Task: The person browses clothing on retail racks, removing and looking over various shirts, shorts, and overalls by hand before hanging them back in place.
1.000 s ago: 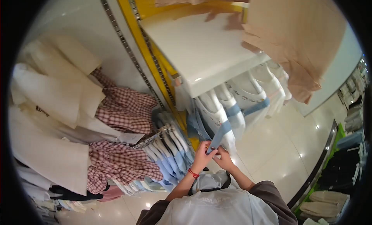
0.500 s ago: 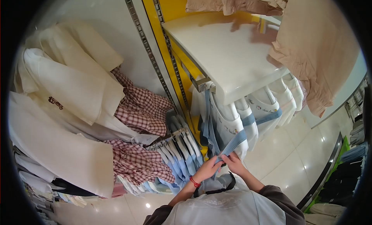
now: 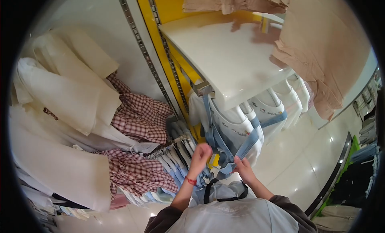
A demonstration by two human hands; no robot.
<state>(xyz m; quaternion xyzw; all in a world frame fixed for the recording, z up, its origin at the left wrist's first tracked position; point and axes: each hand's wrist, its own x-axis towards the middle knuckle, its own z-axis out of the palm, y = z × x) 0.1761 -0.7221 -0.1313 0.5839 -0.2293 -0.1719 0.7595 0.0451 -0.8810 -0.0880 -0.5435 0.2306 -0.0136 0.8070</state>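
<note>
A white T-shirt (image 3: 234, 122) with small lettering hangs on a hanger under the white shelf, with blue denim overall straps (image 3: 244, 146) layered over it. My right hand (image 3: 243, 170) is closed on the lower part of a denim strap, thumb on top. My left hand (image 3: 201, 153), with a red bracelet at the wrist, is raised to the left of the denim. Its fingers look curled but are smeared by motion, so whether they hold anything is unclear. A yellow tag (image 3: 213, 161) shows between my hands, beside the denim.
Above the shirts juts the white shelf (image 3: 224, 52). Pink garments (image 3: 321, 52) hang at the upper right. Cream tops (image 3: 72, 88) and red checked garments (image 3: 140, 116) are on the left, over a rail of hangers (image 3: 176, 146). Tiled floor (image 3: 296, 164) lies to the right.
My left hand has left the strap and moved up and left. My right hand still holds the denim, slightly lower and to the right. The yellow tag has come into view.
</note>
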